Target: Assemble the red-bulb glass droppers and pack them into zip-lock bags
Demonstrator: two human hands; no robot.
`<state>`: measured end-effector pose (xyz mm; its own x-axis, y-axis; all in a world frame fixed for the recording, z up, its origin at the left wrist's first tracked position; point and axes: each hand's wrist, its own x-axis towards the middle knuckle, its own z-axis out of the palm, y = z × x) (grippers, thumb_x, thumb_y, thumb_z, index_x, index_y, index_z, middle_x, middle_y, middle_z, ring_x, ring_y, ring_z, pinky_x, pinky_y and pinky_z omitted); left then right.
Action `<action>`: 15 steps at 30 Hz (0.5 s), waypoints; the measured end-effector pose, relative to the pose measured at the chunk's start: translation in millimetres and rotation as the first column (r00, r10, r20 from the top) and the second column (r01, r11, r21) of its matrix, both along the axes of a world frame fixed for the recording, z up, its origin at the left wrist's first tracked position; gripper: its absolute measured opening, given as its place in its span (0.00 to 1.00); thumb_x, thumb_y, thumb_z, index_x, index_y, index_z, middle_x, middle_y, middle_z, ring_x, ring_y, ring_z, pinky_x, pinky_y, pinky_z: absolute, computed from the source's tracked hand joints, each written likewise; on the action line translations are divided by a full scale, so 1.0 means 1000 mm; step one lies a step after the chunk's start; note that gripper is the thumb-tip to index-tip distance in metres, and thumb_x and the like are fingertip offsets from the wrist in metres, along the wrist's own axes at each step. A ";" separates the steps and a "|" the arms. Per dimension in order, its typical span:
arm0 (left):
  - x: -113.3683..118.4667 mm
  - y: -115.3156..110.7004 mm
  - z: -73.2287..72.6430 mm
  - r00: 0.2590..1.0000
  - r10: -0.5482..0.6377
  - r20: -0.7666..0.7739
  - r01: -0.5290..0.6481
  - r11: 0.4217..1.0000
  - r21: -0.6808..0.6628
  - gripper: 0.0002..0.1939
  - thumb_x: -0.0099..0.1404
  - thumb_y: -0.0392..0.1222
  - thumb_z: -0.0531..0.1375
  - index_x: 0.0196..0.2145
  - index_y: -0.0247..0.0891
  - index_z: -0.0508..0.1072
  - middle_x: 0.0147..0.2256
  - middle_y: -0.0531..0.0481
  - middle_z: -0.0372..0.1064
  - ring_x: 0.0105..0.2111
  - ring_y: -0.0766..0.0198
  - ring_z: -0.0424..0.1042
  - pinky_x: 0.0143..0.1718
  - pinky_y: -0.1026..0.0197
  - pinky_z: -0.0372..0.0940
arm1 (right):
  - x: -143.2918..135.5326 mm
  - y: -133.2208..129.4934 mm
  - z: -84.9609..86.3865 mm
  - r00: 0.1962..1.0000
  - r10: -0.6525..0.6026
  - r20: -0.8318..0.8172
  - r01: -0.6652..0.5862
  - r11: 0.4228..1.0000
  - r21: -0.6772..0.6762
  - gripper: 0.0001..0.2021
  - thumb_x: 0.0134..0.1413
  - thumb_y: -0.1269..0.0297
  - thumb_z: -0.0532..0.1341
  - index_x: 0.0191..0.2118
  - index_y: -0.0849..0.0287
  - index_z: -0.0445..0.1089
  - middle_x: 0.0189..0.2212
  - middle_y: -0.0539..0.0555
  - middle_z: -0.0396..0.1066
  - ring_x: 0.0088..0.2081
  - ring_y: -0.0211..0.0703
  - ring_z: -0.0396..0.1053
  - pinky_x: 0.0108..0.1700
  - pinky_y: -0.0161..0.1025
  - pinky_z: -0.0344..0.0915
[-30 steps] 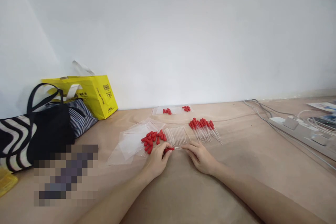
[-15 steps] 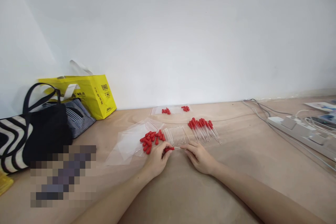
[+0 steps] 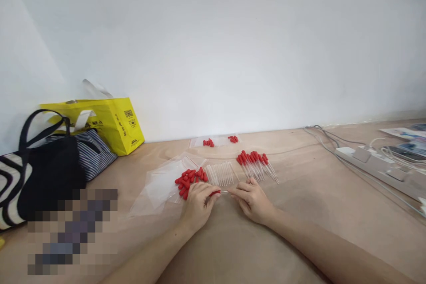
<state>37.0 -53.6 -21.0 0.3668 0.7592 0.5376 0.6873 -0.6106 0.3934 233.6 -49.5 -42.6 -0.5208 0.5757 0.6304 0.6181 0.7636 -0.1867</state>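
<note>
Pinched in my left hand is a red rubber dropper bulb, lying sideways with its narrow end to the right. A thin clear dropper tube runs from that end to the fingertips of my right hand, which are closed on it. Just beyond my left hand is a pile of loose red bulbs. Bare tubes lie side by side in a row beyond both hands. Droppers with red bulbs on their tubes are fanned out behind my right hand.
Clear zip bags lie flat at left, partly under the bulb pile. Near the wall, another bag lies with small red bulbs and tubes. A yellow bag and a black bag stand left. A power strip with cables lies right.
The view has shifted slightly. My hands keep the same hold on the bulb and tube, with a slightly shorter length of tube showing between them.
</note>
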 end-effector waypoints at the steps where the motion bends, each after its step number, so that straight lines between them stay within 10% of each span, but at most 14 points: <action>1: 0.000 0.000 -0.001 1.000 -0.001 -0.016 0.001 1.000 0.021 0.10 0.62 0.44 0.52 0.32 0.41 0.72 0.29 0.50 0.72 0.33 0.60 0.67 0.40 0.55 0.56 | 0.000 0.000 0.000 1.000 0.003 0.008 -0.004 1.000 0.015 0.14 0.54 0.74 0.50 0.44 0.57 0.67 0.25 0.52 0.66 0.28 0.36 0.61 0.34 0.37 0.49; 15: 0.001 -0.006 0.001 0.990 -0.051 -0.134 0.075 0.980 0.185 0.08 0.63 0.39 0.52 0.30 0.41 0.70 0.27 0.54 0.71 0.30 0.65 0.67 0.45 0.55 0.51 | 0.002 -0.004 0.005 0.998 0.042 0.042 -0.045 0.998 0.053 0.13 0.51 0.75 0.48 0.35 0.59 0.68 0.23 0.50 0.64 0.24 0.34 0.56 0.34 0.38 0.47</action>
<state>37.6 -59.6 -19.9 0.4856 0.6215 0.6148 0.6824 -0.7091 0.1778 235.7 -53.2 -37.4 -0.5708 0.5179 0.6371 0.5904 0.7982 -0.1199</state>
